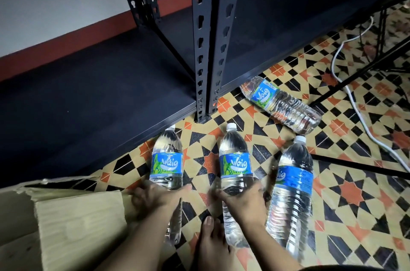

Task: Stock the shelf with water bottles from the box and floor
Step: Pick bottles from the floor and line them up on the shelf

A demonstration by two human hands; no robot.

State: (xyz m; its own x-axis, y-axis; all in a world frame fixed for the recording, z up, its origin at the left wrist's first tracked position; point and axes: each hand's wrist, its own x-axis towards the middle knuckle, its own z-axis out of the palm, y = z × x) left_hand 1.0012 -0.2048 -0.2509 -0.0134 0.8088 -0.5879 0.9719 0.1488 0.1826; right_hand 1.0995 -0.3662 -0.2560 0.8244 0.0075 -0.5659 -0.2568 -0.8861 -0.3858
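As left hand (153, 196) grips one "Waig"-labelled bottle (167, 166), right hand (243, 198) grips a second bottle (236, 165).

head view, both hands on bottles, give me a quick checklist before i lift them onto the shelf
1. Left hand wrapped round the left bottle: ok.
2. Right hand wrapped round the middle bottle: ok.
3. White caps on both held bottles: ok.
4. Bare space on the bottom shelf: ok.
5. Straight path for the middle bottle: not ok, the upright post stands just ahead of it.
6. Third bottle clear of the right hand: cannot tell, it lies very close beside it.
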